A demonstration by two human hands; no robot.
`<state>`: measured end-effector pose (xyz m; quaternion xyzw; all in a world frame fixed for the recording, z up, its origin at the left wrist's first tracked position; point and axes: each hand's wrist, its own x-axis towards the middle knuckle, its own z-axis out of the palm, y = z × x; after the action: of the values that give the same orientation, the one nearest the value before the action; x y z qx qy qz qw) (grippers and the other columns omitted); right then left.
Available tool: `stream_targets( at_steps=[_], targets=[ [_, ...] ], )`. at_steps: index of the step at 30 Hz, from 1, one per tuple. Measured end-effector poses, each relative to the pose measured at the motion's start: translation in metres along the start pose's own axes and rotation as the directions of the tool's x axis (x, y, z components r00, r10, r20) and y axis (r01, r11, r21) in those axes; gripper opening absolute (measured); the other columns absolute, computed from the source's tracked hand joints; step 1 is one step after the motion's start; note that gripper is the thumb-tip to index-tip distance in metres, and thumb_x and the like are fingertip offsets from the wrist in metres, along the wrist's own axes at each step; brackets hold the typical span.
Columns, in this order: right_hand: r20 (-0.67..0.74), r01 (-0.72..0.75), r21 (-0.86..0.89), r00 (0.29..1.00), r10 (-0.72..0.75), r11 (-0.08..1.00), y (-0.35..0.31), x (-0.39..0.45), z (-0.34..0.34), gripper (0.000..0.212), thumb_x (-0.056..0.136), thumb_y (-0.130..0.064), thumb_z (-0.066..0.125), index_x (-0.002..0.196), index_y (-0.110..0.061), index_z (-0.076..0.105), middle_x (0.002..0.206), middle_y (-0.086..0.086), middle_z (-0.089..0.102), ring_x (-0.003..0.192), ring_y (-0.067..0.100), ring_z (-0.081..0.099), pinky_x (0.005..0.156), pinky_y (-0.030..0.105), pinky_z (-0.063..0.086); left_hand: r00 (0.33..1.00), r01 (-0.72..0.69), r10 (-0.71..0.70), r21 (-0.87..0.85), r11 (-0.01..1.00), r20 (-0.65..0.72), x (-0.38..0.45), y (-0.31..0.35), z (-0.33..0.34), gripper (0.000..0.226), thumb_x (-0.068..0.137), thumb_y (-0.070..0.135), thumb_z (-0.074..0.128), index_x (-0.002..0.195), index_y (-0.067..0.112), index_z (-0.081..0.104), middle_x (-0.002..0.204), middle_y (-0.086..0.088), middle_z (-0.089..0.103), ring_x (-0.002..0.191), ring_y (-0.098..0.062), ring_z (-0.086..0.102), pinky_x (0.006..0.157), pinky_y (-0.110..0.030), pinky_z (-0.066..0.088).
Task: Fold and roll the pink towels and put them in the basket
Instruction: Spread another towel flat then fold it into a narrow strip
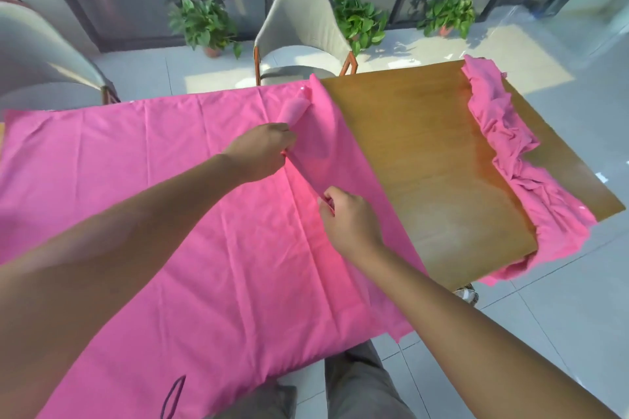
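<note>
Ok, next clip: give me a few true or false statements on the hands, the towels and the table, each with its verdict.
1. Both hands grip the rolled pink towel. True: left hand at its middle, right hand at the near end.
2. A basket stands on the table. False: no basket is in view.
3. Crumpled pink towels lie along the table's right edge. True.
4. The wooden table is fully covered by cloth. False: its right part is bare.
5. Three chairs face the table. False: two chairs show.
</note>
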<state>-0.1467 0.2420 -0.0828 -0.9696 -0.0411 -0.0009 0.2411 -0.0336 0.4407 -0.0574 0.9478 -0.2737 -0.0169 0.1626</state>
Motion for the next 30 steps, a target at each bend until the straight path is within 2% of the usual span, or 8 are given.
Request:
stream_targets(
  at_steps=[3, 9, 12, 15, 21, 24, 27, 30],
  targets=[
    [0.045, 0.033, 0.049, 0.998, -0.035, 0.998, -0.036, -0.011, 0.014, 0.024, 0.098, -0.025, 0.053, 0.076, -0.021, 0.044, 0.074, 0.011, 0.063, 0.07, 0.034, 0.056, 0.056, 0.038, 0.032, 0.999, 0.046, -0.046, 0.003, 0.999, -0.02, -0.038, -0.022, -0.012, 0.014, 0.082, -0.005, 0.059, 0.089, 0.006, 0.065, 0.098, -0.009, 0.061, 0.092, -0.031, 0.06, 0.075, -0.035, 0.046],
    [0.131, 0.103, 0.145, 0.984, -0.122, 0.984, -0.106, -0.025, 0.048, 0.029, 0.097, -0.023, 0.053, 0.071, -0.015, 0.042, 0.058, -0.002, 0.042, 0.064, 0.032, 0.044, 0.058, 0.043, 0.03, 0.992, 0.124, -0.122, 0.065, 0.99, -0.039, -0.105, -0.065, -0.038, 0.01, 0.087, -0.001, 0.061, 0.091, 0.006, 0.066, 0.097, -0.009, 0.062, 0.091, -0.029, 0.06, 0.077, -0.04, 0.051],
    [0.173, 0.138, 0.223, 0.968, -0.179, 0.965, -0.14, -0.029, 0.064, 0.022, 0.096, -0.02, 0.054, 0.075, -0.011, 0.051, 0.065, 0.007, 0.052, 0.068, 0.036, 0.047, 0.062, 0.048, 0.041, 0.983, 0.179, -0.176, 0.09, 0.98, -0.044, -0.134, -0.086, -0.05, 0.008, 0.087, -0.001, 0.061, 0.09, 0.006, 0.065, 0.095, -0.008, 0.062, 0.088, -0.028, 0.06, 0.072, -0.036, 0.048],
    [0.203, 0.143, 0.304, 0.956, -0.21, 0.942, -0.173, -0.032, 0.079, 0.017, 0.095, -0.018, 0.054, 0.082, -0.008, 0.058, 0.072, 0.013, 0.062, 0.071, 0.038, 0.052, 0.066, 0.049, 0.046, 0.974, 0.225, -0.218, 0.115, 0.968, -0.065, -0.158, -0.106, -0.06, 0.008, 0.088, -0.001, 0.062, 0.09, 0.006, 0.065, 0.094, -0.008, 0.062, 0.088, -0.028, 0.061, 0.076, -0.042, 0.053],
    [0.264, 0.188, 0.41, 0.912, -0.314, 0.893, -0.234, -0.033, 0.101, 0.014, 0.096, -0.012, 0.052, 0.087, -0.006, 0.061, 0.077, 0.014, 0.065, 0.073, 0.038, 0.056, 0.069, 0.049, 0.048, 0.943, 0.323, -0.299, 0.19, 0.927, -0.143, -0.205, -0.145, -0.077, 0.007, 0.088, 0.0, 0.063, 0.086, 0.006, 0.063, 0.09, -0.011, 0.062, 0.086, -0.03, 0.06, 0.067, -0.035, 0.041],
    [0.305, 0.175, 0.455, 0.891, -0.337, 0.873, -0.259, -0.035, 0.114, 0.014, 0.097, -0.013, 0.05, 0.095, -0.01, 0.064, 0.083, 0.01, 0.067, 0.077, 0.034, 0.058, 0.072, 0.047, 0.051, 0.924, 0.376, -0.345, 0.231, 0.897, -0.166, -0.231, -0.162, -0.085, 0.008, 0.085, -0.002, 0.062, 0.087, 0.005, 0.064, 0.09, -0.012, 0.062, 0.088, -0.032, 0.061, 0.068, -0.038, 0.044],
    [0.419, 0.117, 0.523, 0.827, -0.375, 0.844, -0.277, -0.04, 0.128, 0.028, 0.097, -0.013, 0.051, 0.121, -0.014, 0.065, 0.111, 0.005, 0.071, 0.1, 0.025, 0.065, 0.091, 0.036, 0.052, 0.881, 0.471, -0.434, 0.263, 0.842, -0.188, -0.257, -0.179, -0.09, 0.019, 0.086, -0.008, 0.054, 0.098, 0.0, 0.067, 0.099, -0.018, 0.064, 0.099, -0.037, 0.06, 0.079, -0.048, 0.052],
    [0.568, 0.124, 0.497, 0.702, -0.43, 0.859, -0.279, -0.041, 0.144, 0.036, 0.097, -0.016, 0.057, 0.132, -0.011, 0.061, 0.126, 0.006, 0.068, 0.116, 0.021, 0.062, 0.104, 0.033, 0.047, 0.838, 0.546, -0.512, 0.273, 0.792, -0.189, -0.279, -0.186, -0.087, 0.043, 0.088, -0.014, 0.043, 0.12, 0.001, 0.068, 0.129, -0.018, 0.062, 0.12, -0.039, 0.054, 0.095, -0.053, 0.049]
  ],
)
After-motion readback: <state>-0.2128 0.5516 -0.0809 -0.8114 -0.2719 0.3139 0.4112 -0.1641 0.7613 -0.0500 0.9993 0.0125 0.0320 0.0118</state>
